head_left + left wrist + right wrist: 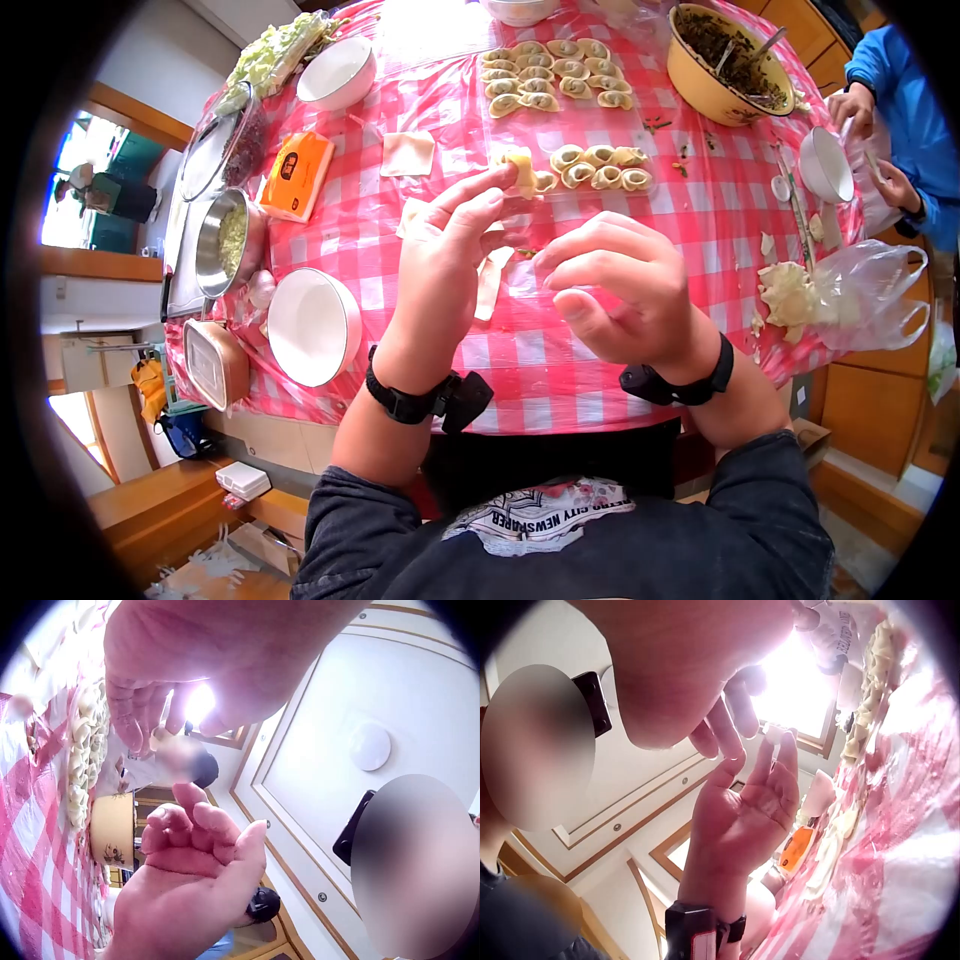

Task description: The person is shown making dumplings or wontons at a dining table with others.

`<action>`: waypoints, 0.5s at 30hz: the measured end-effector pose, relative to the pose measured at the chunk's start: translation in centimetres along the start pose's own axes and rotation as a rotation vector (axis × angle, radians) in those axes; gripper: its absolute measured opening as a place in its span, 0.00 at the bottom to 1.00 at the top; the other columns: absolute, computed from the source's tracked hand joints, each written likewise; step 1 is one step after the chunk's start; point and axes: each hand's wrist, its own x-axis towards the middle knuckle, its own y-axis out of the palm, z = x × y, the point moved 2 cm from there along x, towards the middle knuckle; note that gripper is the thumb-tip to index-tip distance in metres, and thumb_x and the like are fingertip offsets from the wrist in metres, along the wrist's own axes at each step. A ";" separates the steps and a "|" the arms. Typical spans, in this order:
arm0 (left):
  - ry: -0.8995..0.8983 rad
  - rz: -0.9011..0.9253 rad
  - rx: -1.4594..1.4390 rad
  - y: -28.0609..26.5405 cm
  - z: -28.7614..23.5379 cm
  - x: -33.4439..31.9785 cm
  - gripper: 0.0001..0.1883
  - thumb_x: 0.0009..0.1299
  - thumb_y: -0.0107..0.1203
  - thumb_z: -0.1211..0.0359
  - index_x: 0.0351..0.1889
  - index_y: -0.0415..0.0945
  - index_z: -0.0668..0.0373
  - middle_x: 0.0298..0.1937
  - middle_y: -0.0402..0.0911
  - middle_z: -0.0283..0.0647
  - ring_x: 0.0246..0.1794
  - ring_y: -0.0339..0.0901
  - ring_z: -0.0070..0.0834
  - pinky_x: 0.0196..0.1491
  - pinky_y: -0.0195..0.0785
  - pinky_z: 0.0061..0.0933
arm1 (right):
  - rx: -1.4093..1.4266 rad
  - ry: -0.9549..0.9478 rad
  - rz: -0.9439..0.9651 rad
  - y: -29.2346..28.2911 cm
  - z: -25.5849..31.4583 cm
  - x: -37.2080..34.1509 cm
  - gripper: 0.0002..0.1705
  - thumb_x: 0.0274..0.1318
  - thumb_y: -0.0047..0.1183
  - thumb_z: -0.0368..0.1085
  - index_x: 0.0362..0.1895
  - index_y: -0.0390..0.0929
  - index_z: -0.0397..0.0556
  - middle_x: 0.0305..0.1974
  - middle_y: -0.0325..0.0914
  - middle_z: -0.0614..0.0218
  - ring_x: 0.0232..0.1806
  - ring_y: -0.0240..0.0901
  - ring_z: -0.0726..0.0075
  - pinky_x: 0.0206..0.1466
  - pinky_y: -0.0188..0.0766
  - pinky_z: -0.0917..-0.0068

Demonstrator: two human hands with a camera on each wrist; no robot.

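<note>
Head view: two bare hands are up over a table with a red and white checked cloth. The left hand pinches a small folded dumpling at the tips of its fingers, up off the table, near the left end of two short rows of dumplings. The right hand holds nothing — its fingers are a bit bent and loose, and the thumb sits apart from them. The two hands are near each other but do not touch. In the right wrist view the dumpling is just a little pale lump at the left fingertips, too bright to see well. More dumplings lie in rows farther back. A flat square wrapper is on the cloth to the left, and another dough piece lies between the hands. A yellow basin of dark chopped filling stands at the back right. On the left are an orange tissue pack, a metal bowl and a big white bowl. On the right — by a plastic bag — is a person in blue sleeves.
</note>
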 end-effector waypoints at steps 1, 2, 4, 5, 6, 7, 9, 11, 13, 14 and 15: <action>0.011 -0.017 -0.031 -0.1 0.3 0.3 0.22 0.74 0.50 0.67 0.63 0.70 0.69 0.57 0.79 0.47 0.56 0.80 0.37 0.51 0.75 0.32 | 0.019 0.019 0.016 0.0 -0.2 -0.1 0.09 0.53 0.63 0.36 0.26 0.78 0.48 0.31 0.81 0.62 0.28 0.78 0.55 0.31 0.74 0.67; 0.018 -0.035 -0.060 -0.2 0.7 0.4 0.21 0.74 0.51 0.68 0.62 0.71 0.71 0.54 0.81 0.48 0.53 0.81 0.36 0.49 0.76 0.31 | 0.040 0.041 0.029 0.0 -0.4 -0.3 0.10 0.53 0.63 0.36 0.24 0.77 0.47 0.29 0.80 0.62 0.27 0.77 0.56 0.30 0.73 0.66; 0.035 -0.054 -0.033 0.8 -0.6 -0.4 0.21 0.74 0.50 0.69 0.61 0.71 0.71 0.54 0.80 0.49 0.53 0.82 0.37 0.49 0.76 0.31 | 0.092 0.023 0.004 -0.3 0.4 -0.2 0.10 0.53 0.63 0.36 0.24 0.77 0.47 0.27 0.78 0.62 0.27 0.77 0.56 0.30 0.73 0.66; 0.039 -0.070 -0.037 0.8 -0.8 -0.5 0.20 0.74 0.49 0.69 0.61 0.71 0.72 0.55 0.80 0.49 0.52 0.82 0.37 0.49 0.76 0.32 | 0.128 0.024 0.002 0.0 0.4 -0.3 0.11 0.53 0.62 0.36 0.24 0.76 0.47 0.26 0.77 0.62 0.26 0.76 0.56 0.29 0.72 0.66; 0.040 -0.061 -0.053 0.6 -0.8 -0.2 0.20 0.74 0.48 0.69 0.61 0.70 0.72 0.56 0.79 0.49 0.53 0.81 0.37 0.50 0.76 0.33 | 0.147 0.049 -0.006 0.2 0.3 -0.4 0.11 0.54 0.61 0.37 0.24 0.76 0.46 0.24 0.75 0.62 0.25 0.75 0.55 0.28 0.71 0.66; 0.042 -0.068 -0.059 0.7 -0.6 -0.2 0.21 0.75 0.47 0.68 0.62 0.69 0.72 0.58 0.78 0.49 0.55 0.80 0.38 0.50 0.75 0.34 | 0.141 0.050 -0.005 0.1 0.4 -0.7 0.11 0.54 0.61 0.37 0.24 0.76 0.46 0.24 0.75 0.62 0.25 0.75 0.55 0.28 0.71 0.66; 0.034 -0.075 0.005 0.0 -0.8 0.3 0.22 0.76 0.42 0.66 0.65 0.68 0.66 0.60 0.79 0.44 0.58 0.78 0.36 0.52 0.73 0.31 | 0.098 0.166 0.033 0.5 0.0 -0.6 0.12 0.56 0.59 0.38 0.23 0.76 0.45 0.23 0.73 0.60 0.24 0.73 0.54 0.26 0.69 0.65; 0.051 -0.114 0.012 0.1 -0.9 0.8 0.22 0.76 0.43 0.66 0.65 0.69 0.66 0.60 0.79 0.44 0.58 0.78 0.36 0.51 0.73 0.31 | 0.111 0.206 0.011 0.2 0.1 -0.4 0.14 0.58 0.56 0.38 0.22 0.75 0.44 0.22 0.71 0.58 0.23 0.71 0.51 0.26 0.68 0.62; 0.066 -0.149 0.032 0.3 -1.7 1.0 0.22 0.76 0.43 0.65 0.65 0.69 0.65 0.60 0.79 0.44 0.57 0.78 0.36 0.51 0.73 0.31 | 0.072 0.254 0.029 0.0 -0.5 -0.6 0.15 0.60 0.54 0.37 0.22 0.74 0.43 0.22 0.71 0.57 0.23 0.71 0.49 0.27 0.67 0.59; 0.075 -0.148 0.039 0.6 -2.3 1.0 0.21 0.76 0.44 0.66 0.64 0.69 0.67 0.59 0.78 0.44 0.56 0.80 0.35 0.48 0.73 0.30 | 0.071 0.278 0.063 -0.2 -0.6 -0.6 0.15 0.60 0.53 0.38 0.23 0.74 0.43 0.23 0.71 0.55 0.24 0.71 0.47 0.28 0.67 0.57; 0.081 -0.147 0.042 0.9 -2.8 1.0 0.20 0.76 0.45 0.67 0.63 0.69 0.68 0.58 0.78 0.44 0.54 0.81 0.35 0.46 0.74 0.29 | 0.072 0.268 0.066 -0.2 -0.8 -0.6 0.15 0.60 0.53 0.38 0.23 0.74 0.43 0.23 0.71 0.55 0.24 0.71 0.47 0.28 0.67 0.57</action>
